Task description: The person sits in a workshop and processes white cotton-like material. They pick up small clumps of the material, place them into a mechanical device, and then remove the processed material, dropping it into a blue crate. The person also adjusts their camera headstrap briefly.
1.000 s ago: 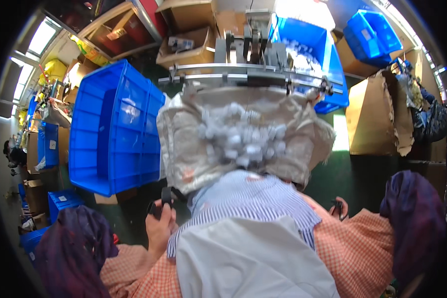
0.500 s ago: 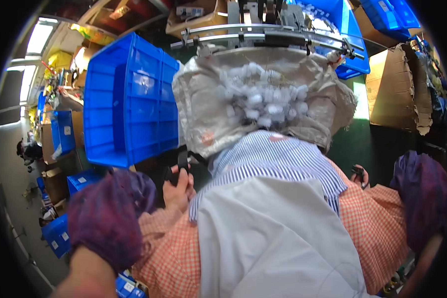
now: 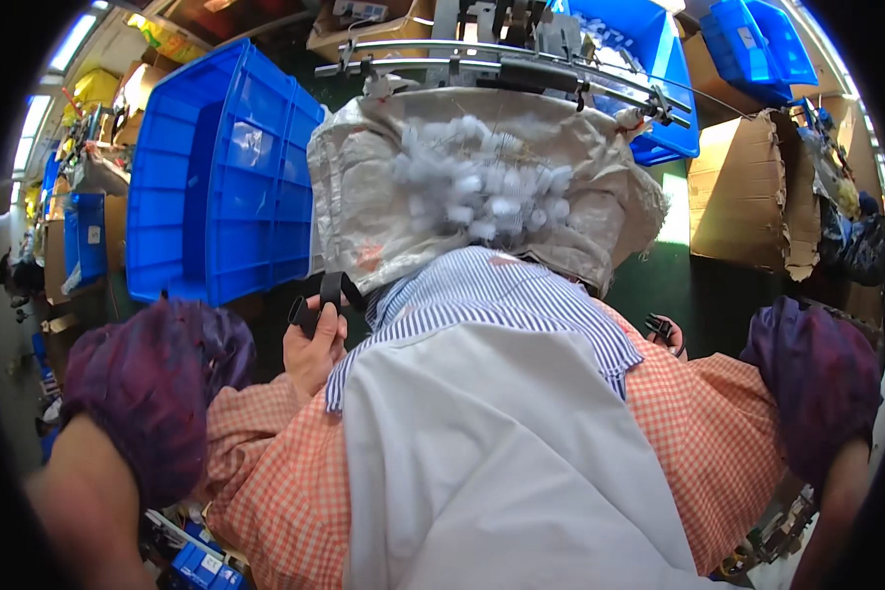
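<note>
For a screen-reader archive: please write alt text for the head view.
The person's left hand grips a small black part, the right hand another black piece, beside an open sack of small white parts. A blue crate stands left.

place: workshop | signs: blue plastic crates (image 3: 216, 177), cardboard boxes (image 3: 747, 197), metal machine frame (image 3: 501, 59)

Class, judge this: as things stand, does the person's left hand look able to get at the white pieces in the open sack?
Probably yes: the left hand sits beside the sack, whose mouth lies open, though it already holds a black part.
</note>
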Demonstrator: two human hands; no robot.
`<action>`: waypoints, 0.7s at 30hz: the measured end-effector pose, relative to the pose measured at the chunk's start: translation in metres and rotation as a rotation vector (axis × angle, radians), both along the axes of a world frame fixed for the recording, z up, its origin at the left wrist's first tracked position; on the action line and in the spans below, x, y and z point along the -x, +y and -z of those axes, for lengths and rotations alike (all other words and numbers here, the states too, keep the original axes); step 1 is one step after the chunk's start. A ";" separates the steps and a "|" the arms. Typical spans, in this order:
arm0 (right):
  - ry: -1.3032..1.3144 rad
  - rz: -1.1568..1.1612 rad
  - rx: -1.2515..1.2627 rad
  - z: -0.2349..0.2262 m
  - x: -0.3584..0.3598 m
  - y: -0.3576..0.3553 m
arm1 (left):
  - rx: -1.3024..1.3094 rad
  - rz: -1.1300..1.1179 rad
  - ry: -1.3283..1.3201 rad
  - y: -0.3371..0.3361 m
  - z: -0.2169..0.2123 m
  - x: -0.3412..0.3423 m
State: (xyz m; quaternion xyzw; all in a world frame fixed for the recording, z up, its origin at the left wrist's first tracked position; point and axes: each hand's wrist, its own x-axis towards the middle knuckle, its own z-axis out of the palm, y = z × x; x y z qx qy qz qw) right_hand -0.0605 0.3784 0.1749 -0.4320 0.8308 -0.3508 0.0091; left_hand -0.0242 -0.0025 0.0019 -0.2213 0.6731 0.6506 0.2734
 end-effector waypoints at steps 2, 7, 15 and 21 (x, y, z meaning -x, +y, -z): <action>0.048 0.047 -0.009 -0.016 -0.005 0.016 | 0.197 0.456 0.409 0.002 -0.066 0.040; -0.155 0.537 -0.104 0.001 0.003 0.081 | 0.728 0.842 0.255 -0.004 -0.072 0.160; -0.983 0.778 -0.252 0.138 -0.050 0.172 | -0.195 0.444 -0.486 -0.018 0.024 0.083; -1.219 0.512 -0.691 0.140 -0.060 0.149 | -0.332 0.250 -0.236 -0.018 0.022 0.102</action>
